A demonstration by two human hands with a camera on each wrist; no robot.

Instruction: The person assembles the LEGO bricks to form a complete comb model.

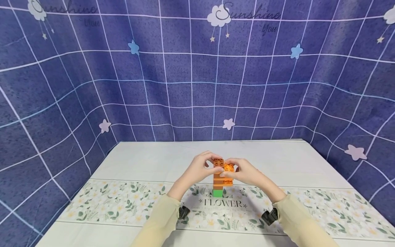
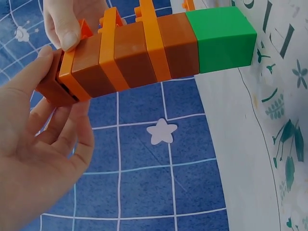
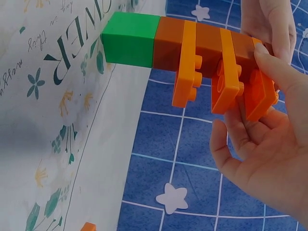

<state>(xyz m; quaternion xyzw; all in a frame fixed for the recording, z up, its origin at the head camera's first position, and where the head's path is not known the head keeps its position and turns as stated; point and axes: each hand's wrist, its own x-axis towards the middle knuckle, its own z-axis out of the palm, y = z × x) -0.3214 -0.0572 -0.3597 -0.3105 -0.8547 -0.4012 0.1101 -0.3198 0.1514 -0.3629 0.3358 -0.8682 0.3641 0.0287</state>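
Observation:
A tower of toy building bricks stands upright on the table, with a green brick [image 1: 217,193] at its base. Above it, brown bricks [image 2: 135,53] alternate with thin orange bricks [image 3: 185,65] that jut out to the right, their studs showing. My left hand [image 1: 200,167] pinches the topmost brown brick [image 2: 57,86] between thumb and fingers. From the other side, my right hand [image 1: 244,171] grips the uppermost orange brick [image 3: 262,98], its thumb near the tower's column. Both hands meet closely at the top, overlapping part of the stack.
Under the tower runs a white table cover [image 1: 148,161] with a floral band and the word FLOWER. Behind and at both sides hangs a blue gridded curtain [image 1: 172,92] with stars and clouds. A small orange piece [image 3: 88,226] shows at the right wrist view's lower edge.

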